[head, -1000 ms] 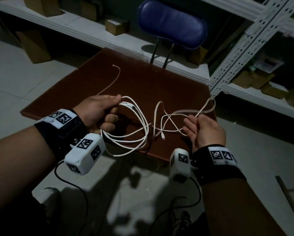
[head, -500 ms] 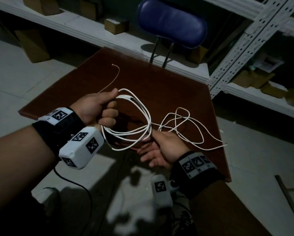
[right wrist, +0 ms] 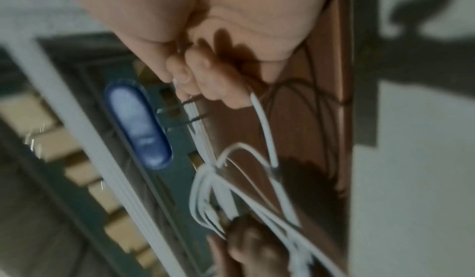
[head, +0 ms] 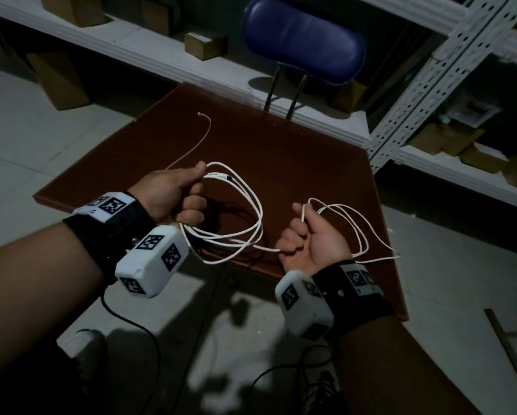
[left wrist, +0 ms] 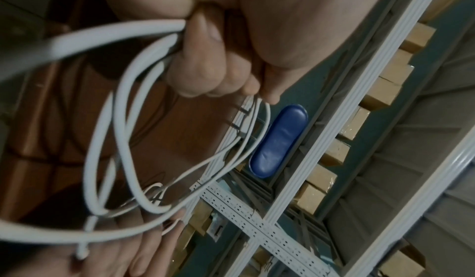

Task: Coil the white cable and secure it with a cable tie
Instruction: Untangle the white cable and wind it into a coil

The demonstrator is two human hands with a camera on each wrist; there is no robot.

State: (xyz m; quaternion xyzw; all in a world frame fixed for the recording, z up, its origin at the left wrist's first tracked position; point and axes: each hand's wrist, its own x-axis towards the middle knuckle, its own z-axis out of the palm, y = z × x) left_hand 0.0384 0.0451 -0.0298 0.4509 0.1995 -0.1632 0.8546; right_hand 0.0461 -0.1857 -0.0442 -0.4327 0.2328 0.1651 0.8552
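My left hand (head: pixel 176 196) grips several loops of the white cable (head: pixel 251 205) in a fist above the brown table (head: pixel 296 157); the loops (left wrist: pixel 128 119) hang from its curled fingers (left wrist: pixel 200 64). My right hand (head: pixel 308 235), palm up to the right, has its fingers curled round the cable strand that runs from the coil (right wrist: pixel 264 131). Loose cable (head: pixel 356 226) trails behind that hand onto the table. A thin pale tie (head: pixel 197 142) lies on the table beyond my left hand.
A blue chair back (head: pixel 303 40) stands behind the table. White metal shelving (head: pixel 431 79) with cardboard boxes (head: pixel 204 44) runs along the back and right. The table's near edge (head: pixel 251 265) is under my hands, with grey floor (head: pixel 17 130) around.
My right hand has moved right, away from the coil, and turned palm up while drawing a strand of cable out. The left hand keeps its hold on the loops.
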